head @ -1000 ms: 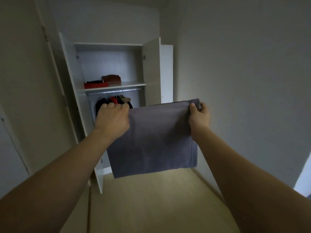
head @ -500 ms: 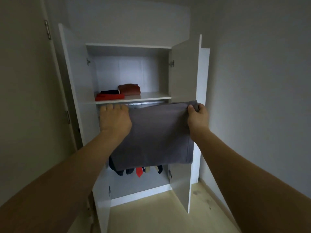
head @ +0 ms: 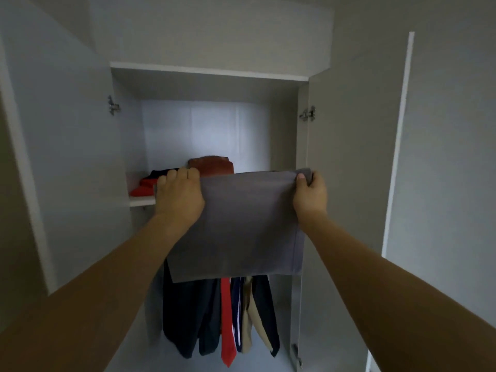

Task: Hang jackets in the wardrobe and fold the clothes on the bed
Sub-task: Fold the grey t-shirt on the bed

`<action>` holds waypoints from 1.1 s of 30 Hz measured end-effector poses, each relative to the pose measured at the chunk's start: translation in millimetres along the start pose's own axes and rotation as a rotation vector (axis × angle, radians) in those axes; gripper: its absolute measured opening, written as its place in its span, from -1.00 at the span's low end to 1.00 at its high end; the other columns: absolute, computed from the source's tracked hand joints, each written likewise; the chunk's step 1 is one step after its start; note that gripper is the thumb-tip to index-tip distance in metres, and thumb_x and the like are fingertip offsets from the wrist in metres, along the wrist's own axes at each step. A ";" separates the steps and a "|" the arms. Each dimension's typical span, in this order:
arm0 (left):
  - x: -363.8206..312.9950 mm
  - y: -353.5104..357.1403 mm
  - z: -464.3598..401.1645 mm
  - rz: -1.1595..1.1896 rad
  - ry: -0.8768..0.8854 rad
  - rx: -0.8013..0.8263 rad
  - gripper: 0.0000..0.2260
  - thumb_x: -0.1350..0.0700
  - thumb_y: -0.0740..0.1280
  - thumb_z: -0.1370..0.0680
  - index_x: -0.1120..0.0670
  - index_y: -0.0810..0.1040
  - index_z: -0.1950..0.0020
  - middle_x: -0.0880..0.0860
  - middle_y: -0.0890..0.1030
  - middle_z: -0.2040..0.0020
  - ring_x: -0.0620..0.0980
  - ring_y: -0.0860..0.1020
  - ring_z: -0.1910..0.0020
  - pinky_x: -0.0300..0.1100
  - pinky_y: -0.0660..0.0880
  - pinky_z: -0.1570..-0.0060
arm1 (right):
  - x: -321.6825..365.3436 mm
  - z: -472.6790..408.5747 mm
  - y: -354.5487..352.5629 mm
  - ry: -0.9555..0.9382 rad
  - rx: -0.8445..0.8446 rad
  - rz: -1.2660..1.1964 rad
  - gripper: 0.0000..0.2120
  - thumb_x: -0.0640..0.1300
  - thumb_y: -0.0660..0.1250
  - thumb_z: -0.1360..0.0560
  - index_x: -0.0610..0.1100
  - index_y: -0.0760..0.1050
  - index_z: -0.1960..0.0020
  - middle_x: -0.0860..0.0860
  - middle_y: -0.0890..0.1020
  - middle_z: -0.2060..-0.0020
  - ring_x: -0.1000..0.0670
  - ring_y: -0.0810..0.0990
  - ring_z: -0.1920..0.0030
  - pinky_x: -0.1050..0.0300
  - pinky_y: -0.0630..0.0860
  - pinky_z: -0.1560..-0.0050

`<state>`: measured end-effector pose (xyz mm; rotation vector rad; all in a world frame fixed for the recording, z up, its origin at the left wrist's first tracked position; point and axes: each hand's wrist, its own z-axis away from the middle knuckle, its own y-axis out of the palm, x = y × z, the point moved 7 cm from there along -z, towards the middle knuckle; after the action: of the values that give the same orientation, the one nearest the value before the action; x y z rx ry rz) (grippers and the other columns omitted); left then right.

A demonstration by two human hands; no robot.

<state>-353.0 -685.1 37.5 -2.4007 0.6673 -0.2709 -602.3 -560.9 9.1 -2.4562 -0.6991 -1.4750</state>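
Two hands, left (head: 180, 200) and right (head: 310, 193), gripping one folded grey garment (head: 241, 224); two folded piles on shelf (head: 142, 201).

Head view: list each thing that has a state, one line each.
Wardrobe doors: open.
Grey garment: folded, held up by both hands.
Left hand: grips garment's top edge.
Right hand: pinches top corner.
Jackets: hanging.
Shelf clothes: folded.

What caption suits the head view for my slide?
Both hands, left hand and right hand, hold a folded grey garment up before the open wardrobe's shelf.
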 end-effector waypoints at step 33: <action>40.4 551.5 -263.5 0.134 -0.193 0.862 -0.42 -0.29 -0.11 -0.61 -0.07 0.11 -0.58 0.05 0.12 -0.59 0.10 0.14 -0.54 0.12 0.07 -0.50 | -346.1 -374.6 404.8 -0.146 0.980 1.166 -0.25 0.35 -0.13 -0.56 -0.10 0.07 -0.58 -0.15 0.03 -0.57 -0.18 -0.01 -0.55 -0.27 -0.16 -0.50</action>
<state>-627.9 -1215.8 -96.8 -1.5285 0.4810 -0.2072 -833.4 -1163.1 -79.7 -1.5974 0.0900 -0.3338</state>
